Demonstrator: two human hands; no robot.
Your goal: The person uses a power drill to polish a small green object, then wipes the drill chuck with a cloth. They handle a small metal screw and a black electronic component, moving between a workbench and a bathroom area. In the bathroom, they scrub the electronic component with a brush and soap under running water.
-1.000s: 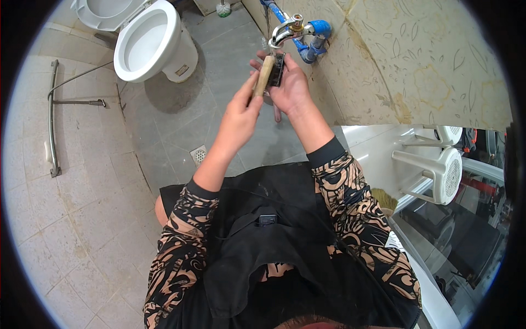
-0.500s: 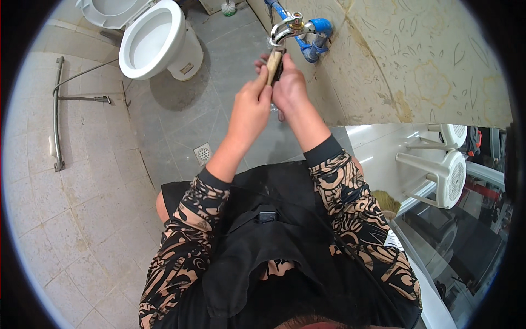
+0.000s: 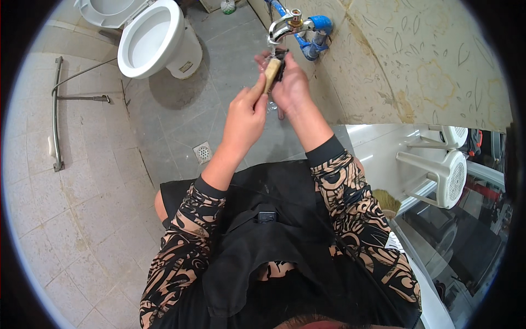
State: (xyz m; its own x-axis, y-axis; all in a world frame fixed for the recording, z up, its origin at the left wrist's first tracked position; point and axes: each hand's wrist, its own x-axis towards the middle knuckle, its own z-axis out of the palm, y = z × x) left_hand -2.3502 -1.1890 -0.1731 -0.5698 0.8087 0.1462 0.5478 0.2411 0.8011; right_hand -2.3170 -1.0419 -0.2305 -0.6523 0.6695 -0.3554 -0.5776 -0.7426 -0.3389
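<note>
1. Two hands: our left hand (image 3: 245, 116) and right hand (image 3: 289, 88) close together on one brush (image 3: 272, 71) under one metal tap (image 3: 285, 24).
2. One toilet (image 3: 153, 38) stands left; open grey floor (image 3: 181, 115) between.

My hands meet just under the metal tap (image 3: 285, 24), so I have almost no room to go up. Right behind the tap are the blue pipes (image 3: 313, 37) and the patterned wall (image 3: 416, 71), which block my right side. Below my hands the grey floor (image 3: 181, 115) is open, with only a small drain (image 3: 203, 153) set flat in it. To my left stands the white toilet (image 3: 156, 38), well apart from my hands.
</note>
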